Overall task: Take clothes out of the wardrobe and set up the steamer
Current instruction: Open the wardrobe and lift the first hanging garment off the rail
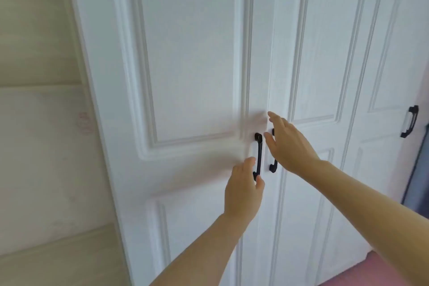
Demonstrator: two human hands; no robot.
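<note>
1. White panelled doors of the wardrobe fill the view ahead of us. Both are shut and meet at a centre seam. We judge the clothes hang behind them, out of sight.
2. Just left of the seam is the black left handle. Our left hand is at its lower end, with the fingers half-curled on one side of the bar and the thumb on the other. They bracket the bar but are not clearly closed on it, and we cannot tell whether they touch it.
3. Just right of the seam, the right handle is mostly covered by our right hand. Its fingers are straight, spread wide and holding nothing.
4. What could go wrong:
   - A pull made before the left fingers wrap the bar could slip off its end.
   - The right hand sits high and toward the seam, so closing it there may miss its handle.
   - Doors swung fast could come toward us.
5. Hard to make out:
   - The area around the seam is smeared by motion.
   - The steamer is nowhere in view.
   - Far right of the seam, a third handle sits on another door, beside a dark blue-grey edge that the frame cuts off.
   - Far left of the seam is a pale wall, and low to the right is a strip of pink floor.
</note>
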